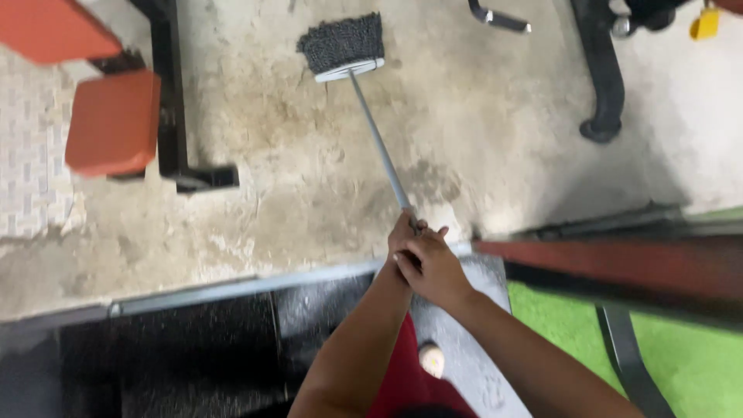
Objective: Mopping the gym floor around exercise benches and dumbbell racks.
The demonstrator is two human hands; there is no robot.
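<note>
This looks like a gym: padded orange seat cushions (114,120) sit on a black steel frame (172,93) at the upper left; another black machine base (604,77) stands at the upper right; black rubber matting (193,348) and green artificial turf (696,364) border a worn, stained concrete floor (309,170).

Single head view, looking steeply down over own arms, near hands, concrete floor (309,170) farther below.

Stained concrete floor (309,170). Orange-padded bench (116,120) w/ black frame at left; green turf (696,356) far right of it; black mat (170,356) below it.
</note>
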